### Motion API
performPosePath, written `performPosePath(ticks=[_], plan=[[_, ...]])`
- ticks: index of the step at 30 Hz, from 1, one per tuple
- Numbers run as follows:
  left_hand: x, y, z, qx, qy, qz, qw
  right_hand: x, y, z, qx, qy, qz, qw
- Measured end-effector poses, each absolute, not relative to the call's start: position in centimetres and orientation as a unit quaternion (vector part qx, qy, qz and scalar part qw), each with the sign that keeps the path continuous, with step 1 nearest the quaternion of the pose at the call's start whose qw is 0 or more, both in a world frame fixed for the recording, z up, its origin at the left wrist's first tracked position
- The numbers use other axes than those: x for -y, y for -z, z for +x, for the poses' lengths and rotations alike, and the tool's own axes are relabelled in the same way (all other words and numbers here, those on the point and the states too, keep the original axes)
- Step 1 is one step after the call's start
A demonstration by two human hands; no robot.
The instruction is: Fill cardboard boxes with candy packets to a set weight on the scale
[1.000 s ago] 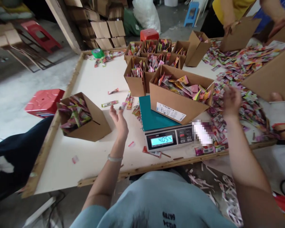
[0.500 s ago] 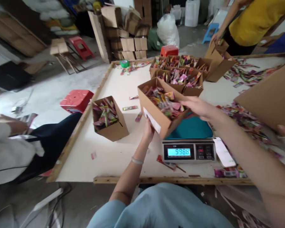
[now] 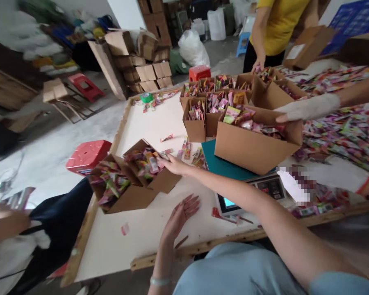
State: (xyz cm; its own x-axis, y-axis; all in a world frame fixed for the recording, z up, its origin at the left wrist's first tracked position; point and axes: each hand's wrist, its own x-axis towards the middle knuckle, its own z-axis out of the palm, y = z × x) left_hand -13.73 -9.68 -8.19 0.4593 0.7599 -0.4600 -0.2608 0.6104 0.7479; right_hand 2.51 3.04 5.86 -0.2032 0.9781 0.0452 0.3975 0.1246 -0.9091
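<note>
Two open cardboard boxes filled with small colourful packets stand side by side on the white table (image 3: 107,250). At the rim of the nearer-to-scale cardboard box (image 3: 169,180) is my right hand (image 3: 174,164), its fingers closed over the edge by the packets. My left hand (image 3: 181,213) is held open above the table, fingers stretched and holding nothing. The other cardboard box (image 3: 126,200) touches this one on the left. A co-worker's gloved hand (image 3: 310,107) grips a long filled box (image 3: 255,145) over the teal pan (image 3: 213,164) of the digital scale (image 3: 224,211).
Several filled boxes (image 3: 195,130) stand together at the back, near a person in a yellow shirt (image 3: 270,28). Loose packets (image 3: 350,127) cover the right side. A red stool (image 3: 87,155) and a seated person's leg (image 3: 61,209) are at the left edge. Green tape (image 3: 146,97) lies far back.
The box I held in both hands now stands on the table beside the left box. My left hand has let go. A co-worker's gloved hand has brought another box over the scale.
</note>
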Motion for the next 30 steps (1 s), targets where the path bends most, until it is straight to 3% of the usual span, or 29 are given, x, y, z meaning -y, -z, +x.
performPosePath(ticks=[4,8,12,18,30], plan=[[8.0,6.1,-13.0,-0.401,-0.347,0.377,0.759,3.9,-10.0,7.3,0.729,-0.309,-0.443,0.421],[4.3,4.5,-12.7,-0.429,-0.380,0.425,0.701,12.4,-13.3,18.4,0.634,-0.007,-0.528,0.565],[2.0,3.2,-11.6,-0.417,-0.376,0.474,0.678,16.6,-11.9,31.6,0.459,0.254,-0.566,0.636],[-1.0,0.0,-5.3,-0.340,-0.366,0.544,0.674,14.5,-8.3,43.3,0.405,0.118,-0.658,0.623],[-5.0,-1.6,1.3,-0.415,-0.467,0.533,0.571,11.6,-7.7,42.4,0.415,0.001,-0.675,0.610]])
